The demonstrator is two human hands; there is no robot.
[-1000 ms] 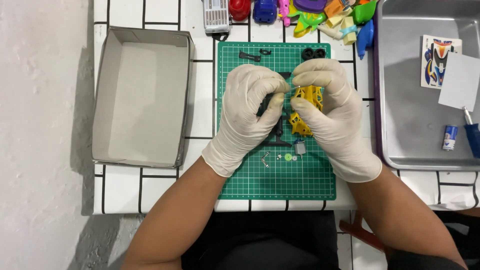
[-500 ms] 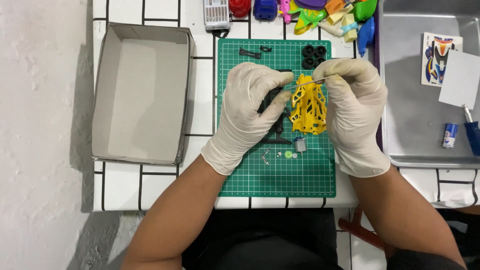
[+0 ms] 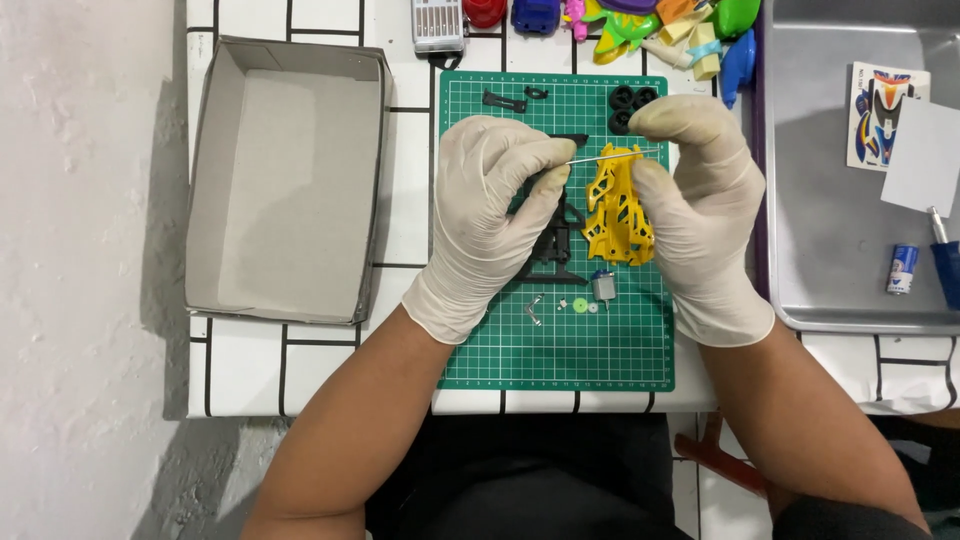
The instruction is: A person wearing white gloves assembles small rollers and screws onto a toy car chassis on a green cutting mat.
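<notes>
Both hands wear white gloves over a green cutting mat (image 3: 600, 355). My right hand (image 3: 700, 210) grips a yellow plastic toy-car chassis (image 3: 615, 215), held upright on the mat. My left hand (image 3: 490, 215) pinches a thin metal rod (image 3: 610, 157) that runs across the top of the yellow chassis toward the right hand's fingers. A black plastic frame (image 3: 555, 245) lies under the left hand's fingers. Below lie a small grey motor (image 3: 603, 287), a green gear (image 3: 581, 305) and a bent metal piece (image 3: 534, 309).
An open grey cardboard box (image 3: 285, 180) sits left of the mat. A metal tray (image 3: 850, 200) on the right holds a sticker sheet (image 3: 880, 100) and a small tube (image 3: 901, 268). Black wheels (image 3: 630, 100), black bits (image 3: 505, 100) and colourful plastic parts (image 3: 670, 25) lie along the mat's far edge.
The yellow chassis has been turned and lifted more upright. The left hand now holds a thin metal rod at the chassis top, where both hands earlier covered the part.
</notes>
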